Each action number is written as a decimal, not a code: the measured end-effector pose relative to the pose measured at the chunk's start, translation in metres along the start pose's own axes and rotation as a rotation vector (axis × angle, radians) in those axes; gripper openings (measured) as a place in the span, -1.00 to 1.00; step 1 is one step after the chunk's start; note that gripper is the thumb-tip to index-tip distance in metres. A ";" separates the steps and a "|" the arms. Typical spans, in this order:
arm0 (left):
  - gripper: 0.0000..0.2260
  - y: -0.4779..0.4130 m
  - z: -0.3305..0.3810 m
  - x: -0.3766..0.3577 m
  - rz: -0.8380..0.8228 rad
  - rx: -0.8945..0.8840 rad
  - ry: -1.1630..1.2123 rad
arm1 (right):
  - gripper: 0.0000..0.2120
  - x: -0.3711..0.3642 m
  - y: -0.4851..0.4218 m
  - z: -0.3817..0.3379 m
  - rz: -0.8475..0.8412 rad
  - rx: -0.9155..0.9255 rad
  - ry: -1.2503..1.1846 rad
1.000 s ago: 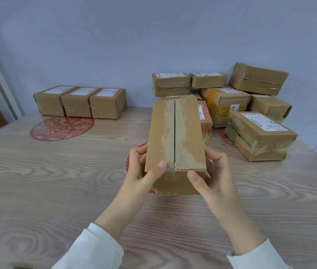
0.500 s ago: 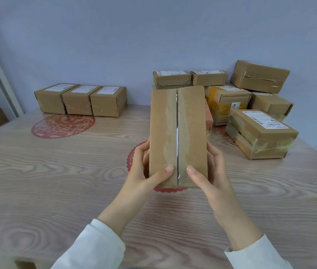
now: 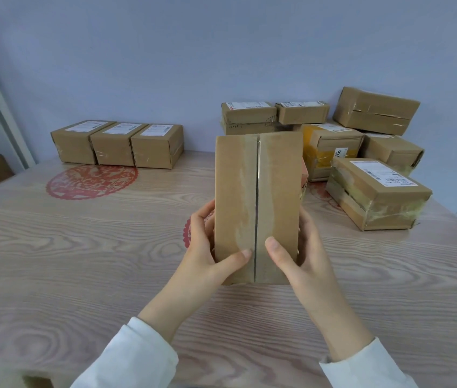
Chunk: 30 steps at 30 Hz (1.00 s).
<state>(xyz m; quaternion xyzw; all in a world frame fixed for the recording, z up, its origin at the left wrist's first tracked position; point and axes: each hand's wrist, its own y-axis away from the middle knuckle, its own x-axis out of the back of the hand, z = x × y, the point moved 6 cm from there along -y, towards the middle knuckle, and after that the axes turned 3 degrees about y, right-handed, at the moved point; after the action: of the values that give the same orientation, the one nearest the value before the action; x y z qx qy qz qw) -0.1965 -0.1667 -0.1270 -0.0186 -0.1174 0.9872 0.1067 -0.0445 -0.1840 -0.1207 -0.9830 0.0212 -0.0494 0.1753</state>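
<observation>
Cardboard box [image 3: 255,203] upright over the tabletop [image 3: 81,261]; left grip [image 3: 202,247] and right grip [image 3: 303,256] curl round its lower sides.

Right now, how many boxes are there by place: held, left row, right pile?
Held box: 1
Left-row boxes: 3
Right-pile boxes: 7 showing; more may be hidden
Total: 11 showing

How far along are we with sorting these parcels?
Done, it seems: three labelled boxes stand side by side at the table's far left, labels up. In hand: the left hand and right hand grip a taped box upright, seam toward the camera, no label showing. Left: the pile of boxes at the far right, several stacked unevenly.
</observation>
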 end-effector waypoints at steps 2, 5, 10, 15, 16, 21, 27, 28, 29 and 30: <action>-0.29 0.002 0.002 -0.002 -0.020 -0.015 -0.036 | -0.25 0.002 -0.001 0.001 0.022 -0.006 0.015; -0.21 0.000 0.001 -0.001 0.002 -0.004 -0.030 | -0.28 0.001 -0.001 0.000 0.027 0.008 0.038; -0.27 -0.001 0.001 0.000 0.018 0.022 -0.025 | -0.25 -0.002 0.004 0.001 0.036 0.000 0.032; -0.20 -0.001 0.007 -0.005 -0.021 0.008 -0.076 | -0.30 -0.001 0.003 -0.003 0.106 0.002 0.004; -0.19 -0.001 0.008 -0.004 -0.018 0.004 -0.080 | -0.31 -0.001 0.003 -0.003 0.107 0.005 0.010; -0.26 -0.003 0.009 -0.001 0.048 0.004 -0.037 | -0.24 -0.002 0.004 -0.003 0.079 0.001 0.020; -0.27 -0.001 0.008 -0.007 0.019 0.008 -0.032 | -0.49 0.003 0.000 -0.002 0.150 -0.008 0.046; -0.26 -0.001 0.010 -0.007 0.015 0.003 -0.032 | -0.55 0.003 -0.001 -0.004 0.153 -0.001 0.040; -0.26 -0.001 0.012 -0.007 0.012 -0.004 -0.033 | -0.59 0.002 -0.001 -0.006 0.148 0.005 0.033; -0.25 -0.002 0.014 -0.006 0.011 -0.011 -0.034 | -0.61 0.001 -0.001 -0.008 0.143 0.011 0.025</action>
<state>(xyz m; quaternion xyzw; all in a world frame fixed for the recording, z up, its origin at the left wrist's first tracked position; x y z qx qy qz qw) -0.1908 -0.1697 -0.1131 -0.0031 -0.1247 0.9872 0.0994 -0.0443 -0.1864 -0.1126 -0.9774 0.0931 -0.0489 0.1834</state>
